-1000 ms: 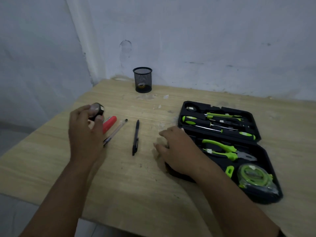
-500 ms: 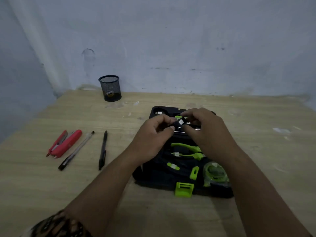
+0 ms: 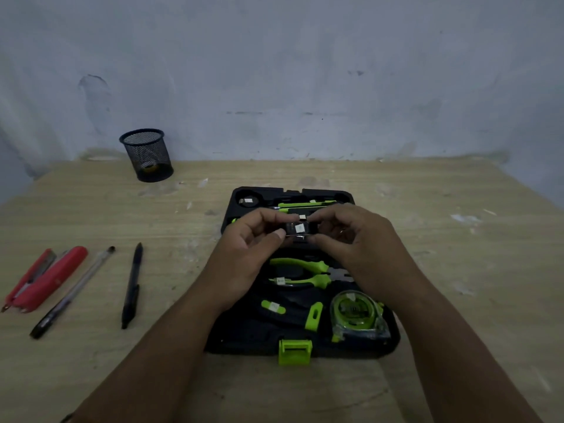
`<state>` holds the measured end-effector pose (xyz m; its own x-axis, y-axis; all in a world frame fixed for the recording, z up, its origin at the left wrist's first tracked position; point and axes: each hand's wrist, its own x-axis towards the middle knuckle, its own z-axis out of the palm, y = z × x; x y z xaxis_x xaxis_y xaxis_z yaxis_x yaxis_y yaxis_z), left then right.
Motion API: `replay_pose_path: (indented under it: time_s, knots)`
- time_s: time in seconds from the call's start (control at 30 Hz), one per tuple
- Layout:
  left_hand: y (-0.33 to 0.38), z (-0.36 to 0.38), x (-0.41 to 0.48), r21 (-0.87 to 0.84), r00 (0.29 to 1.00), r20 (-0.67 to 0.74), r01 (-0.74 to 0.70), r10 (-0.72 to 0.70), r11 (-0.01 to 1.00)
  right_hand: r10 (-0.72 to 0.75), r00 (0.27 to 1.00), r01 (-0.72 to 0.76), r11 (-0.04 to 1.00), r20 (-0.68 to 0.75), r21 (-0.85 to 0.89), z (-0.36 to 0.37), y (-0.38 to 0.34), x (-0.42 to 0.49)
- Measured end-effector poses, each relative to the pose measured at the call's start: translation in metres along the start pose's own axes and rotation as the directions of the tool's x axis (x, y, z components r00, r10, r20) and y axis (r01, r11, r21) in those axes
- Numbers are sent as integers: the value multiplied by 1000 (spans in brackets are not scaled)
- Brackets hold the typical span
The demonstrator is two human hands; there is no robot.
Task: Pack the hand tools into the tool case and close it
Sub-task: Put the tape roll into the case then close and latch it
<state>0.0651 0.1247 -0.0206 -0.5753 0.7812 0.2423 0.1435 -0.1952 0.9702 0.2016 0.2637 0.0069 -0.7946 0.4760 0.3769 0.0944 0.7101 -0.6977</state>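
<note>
Head view.
A: What has changed?
B: The left hand (image 3: 244, 257) has carried a small black tool (image 3: 297, 228) over from the left of the table (image 3: 128, 215). It is now above the open tool case (image 3: 244, 340).
A: And each grip?
B: Fingertips pinch the tool, right hand (image 3: 360, 248) included. Seating it looks next.

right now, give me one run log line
left hand: pinches small black item | right hand: pinches same item | tool case: open, pliers, tape measure inside

Black tool case (image 3: 244, 341) open flat; pliers (image 3: 302, 265), tape measure (image 3: 354, 312) seated inside; small black labelled item (image 3: 297, 229) held above.
</note>
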Motion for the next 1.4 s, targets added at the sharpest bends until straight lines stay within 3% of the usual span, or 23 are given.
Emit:
replay_pose_path:
  time_s: [0.17,0.37,0.47,0.63,0.8,1.1,1.4]
  knots:
    - [10,-22,10,100,996,-54,70,-65,993,22,1000,-22,999,14,43,-1,6,10]
    - [-21,-61,44,345,913,-406,196,-42,918,42,997,-48,994,68,97,-5,6,40]
    - [-48,-67,53,291,869,-491,235,-67,927,39,994,-49,995,104,87,0,10,66]
    - [-59,-72,62,253,855,-516,206,-48,945,27,988,-27,1000,149,-2,22,20,107]
    - [-67,-78,69,336,851,-525,193,13,922,-65,980,100,978,189,-181,60,27,140]
    - [-69,-78,72,348,864,-501,163,36,923,-175,887,362,837,426,-410,89,28,163]
    - [-71,-79,74,332,861,-508,170,24,928,-48,924,227,867,379,-444,101,14,164]
